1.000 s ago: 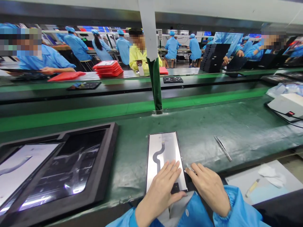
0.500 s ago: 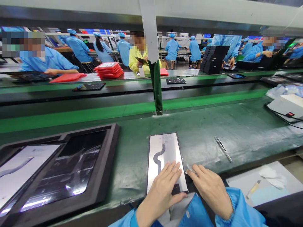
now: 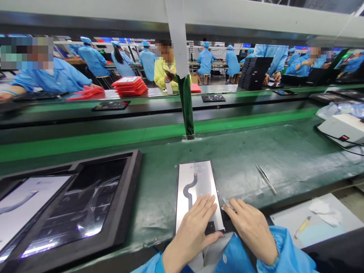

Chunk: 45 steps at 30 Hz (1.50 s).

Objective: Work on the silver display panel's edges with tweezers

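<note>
Far left: 1 dark foam tray [image 3: 133, 182], cut off by the view's left edge. In it, 2 panels: 1 silver-backed panel [image 3: 42, 201] with a grey ribbon, tilted, and 1 glossy dark panel [image 3: 99, 189] with bright reflections. Behind, across the line: 1 pile of red sleeves [image 3: 129, 85], sleeve count unclear; at least 3 flat dark units [image 3: 213, 98] spaced along there. Strip of green desk [image 3: 156, 197] between tray and next item.

Center: 1 display panel [image 3: 203, 184], silver back up, flat on desk, lower end near front edge. 1 wavy grey ribbon [image 3: 187, 191] on it; faint print near top, too small to read. 1 upright post [image 3: 188, 106] behind it, well apart.

Left hand [image 3: 197, 222] lies over panel's lower part, fingers straight and spread slightly, gripping nothing. Right hand [image 3: 250, 225] just beside panel's right edge, fingers curled, thumb near index; small whitish bit at the tips, can't tell if gripped.

Right: 1 stack of black cases [image 3: 254, 74] across the line. 1 pair of tweezers [image 3: 266, 179] on desk, open surface between it and panel. Lower right, past desk edge: 1 white board [image 3: 347, 218] with 1 yellow-handled knife [image 3: 303, 227] and white tissue [image 3: 325, 212]. Far right: 1 white box [image 3: 344, 127], red switch, black cable.
</note>
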Tool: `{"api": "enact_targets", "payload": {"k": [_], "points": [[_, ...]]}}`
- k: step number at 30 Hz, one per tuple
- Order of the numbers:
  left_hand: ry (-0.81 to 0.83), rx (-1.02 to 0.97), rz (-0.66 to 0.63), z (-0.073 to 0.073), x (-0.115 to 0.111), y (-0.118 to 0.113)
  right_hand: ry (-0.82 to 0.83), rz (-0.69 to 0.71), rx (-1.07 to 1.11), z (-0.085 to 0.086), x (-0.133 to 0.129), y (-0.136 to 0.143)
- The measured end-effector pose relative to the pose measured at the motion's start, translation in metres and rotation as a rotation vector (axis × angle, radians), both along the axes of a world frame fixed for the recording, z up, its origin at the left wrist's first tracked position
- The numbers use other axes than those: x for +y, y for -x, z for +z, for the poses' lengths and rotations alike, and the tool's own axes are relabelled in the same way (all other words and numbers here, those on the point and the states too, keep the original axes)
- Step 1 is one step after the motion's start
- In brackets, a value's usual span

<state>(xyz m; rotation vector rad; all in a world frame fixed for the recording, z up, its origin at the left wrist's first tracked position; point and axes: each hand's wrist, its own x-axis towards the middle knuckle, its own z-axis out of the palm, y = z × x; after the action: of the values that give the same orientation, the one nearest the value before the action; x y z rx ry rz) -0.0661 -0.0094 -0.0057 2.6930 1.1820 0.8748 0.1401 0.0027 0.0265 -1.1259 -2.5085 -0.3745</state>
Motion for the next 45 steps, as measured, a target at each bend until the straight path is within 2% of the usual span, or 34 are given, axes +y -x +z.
{"api": "enact_targets", "payload": {"k": [18,26,36,41,45], "points": [[0.01,0.024,0.006,-0.002,-0.001,0.001,0.023,-0.01,-0.026,0.0,0.0,0.001],[-0.005,0.001,0.018,-0.007,-0.002,0.001,0.011,0.001,0.033,0.0,0.001,0.002],[-0.023,0.002,0.005,-0.004,0.0,0.001,0.001,0.001,0.044,0.002,0.001,0.003],[-0.016,-0.011,0.003,-0.004,-0.001,0.002,0.072,-0.009,0.142,-0.004,0.007,-0.005],[0.0,0.002,0.006,-0.004,-0.001,0.002,0.134,-0.073,0.264,-0.008,0.013,-0.014]]}}
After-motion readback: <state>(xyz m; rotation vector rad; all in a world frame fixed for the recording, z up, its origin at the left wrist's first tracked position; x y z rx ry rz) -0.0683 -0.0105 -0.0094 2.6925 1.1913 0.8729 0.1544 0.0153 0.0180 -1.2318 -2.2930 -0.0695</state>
